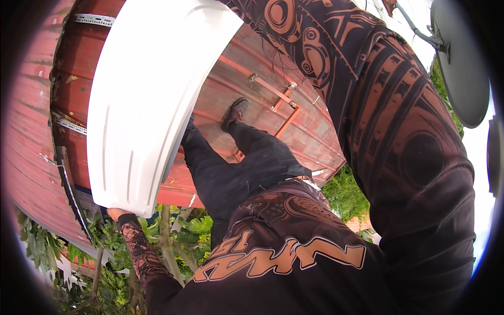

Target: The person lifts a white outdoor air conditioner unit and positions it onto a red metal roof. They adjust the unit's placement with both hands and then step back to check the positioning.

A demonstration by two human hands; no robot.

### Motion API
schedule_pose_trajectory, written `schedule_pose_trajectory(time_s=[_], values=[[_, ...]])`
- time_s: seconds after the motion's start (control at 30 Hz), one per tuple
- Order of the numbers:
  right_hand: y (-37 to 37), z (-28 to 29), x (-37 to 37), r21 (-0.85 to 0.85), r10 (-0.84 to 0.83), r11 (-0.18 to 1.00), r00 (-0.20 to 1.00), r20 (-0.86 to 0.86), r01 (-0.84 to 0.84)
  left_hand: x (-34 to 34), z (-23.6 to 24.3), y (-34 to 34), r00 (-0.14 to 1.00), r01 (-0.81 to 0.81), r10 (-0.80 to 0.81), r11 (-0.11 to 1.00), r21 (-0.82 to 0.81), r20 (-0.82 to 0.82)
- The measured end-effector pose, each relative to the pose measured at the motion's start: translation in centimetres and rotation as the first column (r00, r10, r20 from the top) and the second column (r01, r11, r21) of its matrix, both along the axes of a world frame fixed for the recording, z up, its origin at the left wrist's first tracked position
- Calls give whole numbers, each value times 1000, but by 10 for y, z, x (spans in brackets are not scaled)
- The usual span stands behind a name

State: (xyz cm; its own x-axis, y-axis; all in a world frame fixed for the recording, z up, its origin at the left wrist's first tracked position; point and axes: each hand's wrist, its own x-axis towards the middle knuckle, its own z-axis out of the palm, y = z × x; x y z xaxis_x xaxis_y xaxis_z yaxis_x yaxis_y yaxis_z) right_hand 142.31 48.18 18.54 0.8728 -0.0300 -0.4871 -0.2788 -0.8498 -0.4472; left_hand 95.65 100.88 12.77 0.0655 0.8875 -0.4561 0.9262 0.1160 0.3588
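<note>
A long white moulded panel (144, 100) spans the left middle, from the top edge down to my left hand (115, 213). That hand's fingers hold the panel's lower end and are partly hidden by it. My right arm reaches up across the right side to the top edge near the panel's upper end; the right hand itself is out of sight. My legs and dark shoes are on a red ribbed metal surface (220, 84) beside the panel.
Orange metal brackets (286, 126) and loose wires lie by my feet. A curved red corrugated sheet (29, 136) with slotted metal strips (93, 19) runs along the left. A grey dish (462, 68) hangs at upper right. Leafy branches show beyond the roof's edge.
</note>
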Motion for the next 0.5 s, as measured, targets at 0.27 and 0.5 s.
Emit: schedule_pose_trajectory(time_s=[0.27,0.5], values=[[2,-6,3,-11,-2,1000,1000,-16,2,-5,-2,6,999,-34,35,999,-36,42],[4,-4,5,-19,3,1000,1000,-15,-3,1,4,2,973,131,-122,991,36,-197]])
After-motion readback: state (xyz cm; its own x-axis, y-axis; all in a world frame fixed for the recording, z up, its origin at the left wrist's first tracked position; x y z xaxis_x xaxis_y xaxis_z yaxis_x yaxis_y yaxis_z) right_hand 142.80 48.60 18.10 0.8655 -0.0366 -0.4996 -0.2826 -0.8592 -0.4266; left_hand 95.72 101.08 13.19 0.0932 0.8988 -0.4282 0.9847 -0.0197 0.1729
